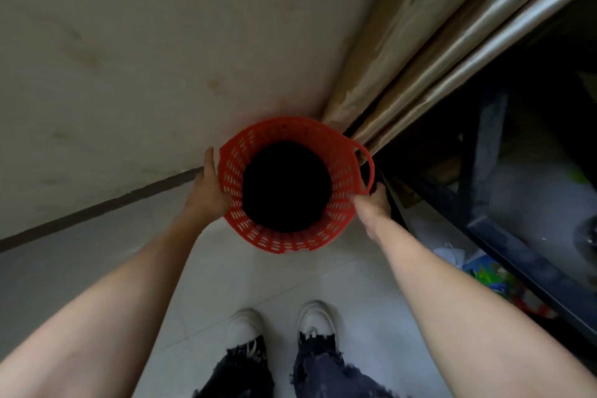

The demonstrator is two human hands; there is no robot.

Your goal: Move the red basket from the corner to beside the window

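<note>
The red basket (339, 168) is a round plastic one with slotted walls and a dark inside, seen from straight above. It stands in the corner where the beige wall meets the cardboard-covered panel. My left hand (210, 186) is pressed flat against its left wall. On the other side my right hand (371, 203) grips its right rim, just below the red loop handle (368, 168). Whether the basket rests on the floor or is lifted, I cannot tell.
A beige wall (145, 58) with a dark skirting runs along the left. Cardboard-wrapped panels and a metal frame (452, 52) slant up at the right. A dark shelf with clutter and coloured packaging (484, 271) fills the right side. My two white shoes (281, 323) stand on pale floor tiles.
</note>
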